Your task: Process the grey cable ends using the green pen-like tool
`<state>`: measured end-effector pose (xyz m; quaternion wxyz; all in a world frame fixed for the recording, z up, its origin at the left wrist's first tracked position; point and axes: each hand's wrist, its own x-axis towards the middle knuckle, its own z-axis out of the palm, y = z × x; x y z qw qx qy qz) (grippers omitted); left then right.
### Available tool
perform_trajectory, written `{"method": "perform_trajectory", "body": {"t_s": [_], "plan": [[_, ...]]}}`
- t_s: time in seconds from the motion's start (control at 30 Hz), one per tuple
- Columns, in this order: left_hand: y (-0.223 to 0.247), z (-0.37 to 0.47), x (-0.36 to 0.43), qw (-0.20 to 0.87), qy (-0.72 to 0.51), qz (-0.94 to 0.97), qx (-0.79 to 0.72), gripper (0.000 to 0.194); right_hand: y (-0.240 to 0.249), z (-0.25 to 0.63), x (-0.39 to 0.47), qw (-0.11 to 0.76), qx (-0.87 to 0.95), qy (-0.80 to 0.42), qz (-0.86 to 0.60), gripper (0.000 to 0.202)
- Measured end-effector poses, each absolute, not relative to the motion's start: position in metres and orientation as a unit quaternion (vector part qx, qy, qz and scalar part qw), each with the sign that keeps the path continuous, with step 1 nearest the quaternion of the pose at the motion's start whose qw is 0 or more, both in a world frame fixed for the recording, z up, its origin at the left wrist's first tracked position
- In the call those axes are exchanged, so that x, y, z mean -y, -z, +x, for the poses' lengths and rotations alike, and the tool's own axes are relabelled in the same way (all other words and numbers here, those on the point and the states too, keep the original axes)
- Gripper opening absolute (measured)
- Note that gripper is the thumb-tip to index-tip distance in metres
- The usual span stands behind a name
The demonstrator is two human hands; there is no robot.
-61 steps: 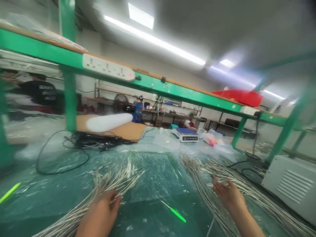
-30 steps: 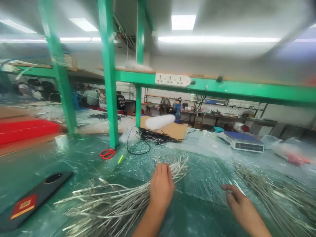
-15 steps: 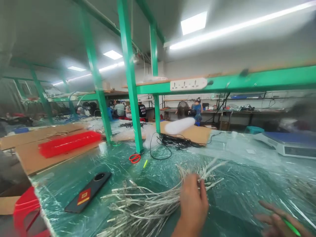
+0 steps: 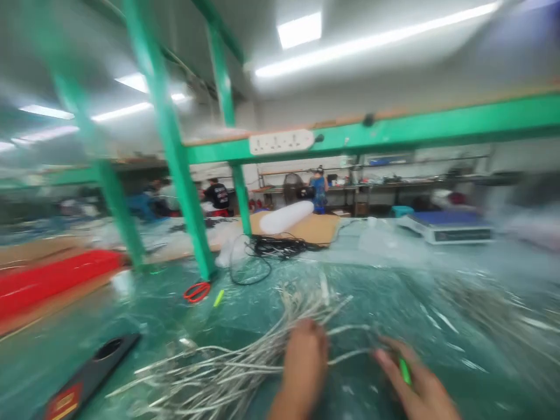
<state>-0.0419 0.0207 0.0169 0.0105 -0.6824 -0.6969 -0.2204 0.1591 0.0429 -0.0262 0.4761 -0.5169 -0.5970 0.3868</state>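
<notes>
A thick bundle of whitish cables (image 4: pixel 231 373) lies on the green table under clear plastic film. My left hand (image 4: pixel 304 359) is closed around the bundle near its far end. My right hand (image 4: pixel 413 376) is to the right of it, with a bright green pen-like tool (image 4: pixel 405 371) tucked in its fingers. Two cable ends stretch from the bundle to the right hand's thumb and forefinger; blur hides whether the fingertips grip them. More pale cables (image 4: pixel 494 321) lie blurred at the right.
A black phone (image 4: pixel 91 373) lies at the left. Red-handled scissors (image 4: pixel 196 291) and a yellow-green stick (image 4: pixel 219 298) rest by a green post (image 4: pixel 188 204). Behind are black cables (image 4: pixel 284 246), a white roll (image 4: pixel 286 217) and a scale (image 4: pixel 450 227). People sit farther back.
My view has swung to the right. My right hand has moved left, up to the cable ends beside the bundle, with the green tool still in it. My left hand keeps its hold.
</notes>
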Motion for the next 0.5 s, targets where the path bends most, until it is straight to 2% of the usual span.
{"method": "perform_trajectory", "body": {"t_s": [0.07, 0.17, 0.27, 0.33, 0.43, 0.5], "plan": [[-0.018, -0.06, -0.028, 0.025, 0.212, -0.663, 0.718, 0.008, 0.014, 0.157, -0.04, 0.474, 0.601, -0.396, -0.507, 0.05], [-0.024, -0.078, -0.039, 0.032, 0.207, -0.655, 0.726, 0.025, 0.006, 0.158, -0.045, 0.466, 0.614, -0.384, -0.508, 0.046], [-0.035, -0.074, -0.038, 0.024, 0.212, -0.691, 0.69, 0.028, 0.001, 0.164, -0.048, 0.489, 0.601, -0.359, -0.52, 0.039], [-0.039, -0.062, -0.031, -0.012, 0.203, -0.73, 0.652, 0.026, -0.002, 0.169, -0.05, 0.507, 0.589, -0.351, -0.522, 0.041], [-0.037, -0.044, -0.024, -0.077, 0.172, -0.778, 0.599, 0.009, -0.003, 0.174, -0.053, 0.535, 0.568, -0.349, -0.52, 0.043], [-0.032, -0.038, -0.023, -0.09, 0.168, -0.784, 0.591, 0.021, -0.003, 0.176, -0.056, 0.547, 0.553, -0.353, -0.52, 0.043]]}}
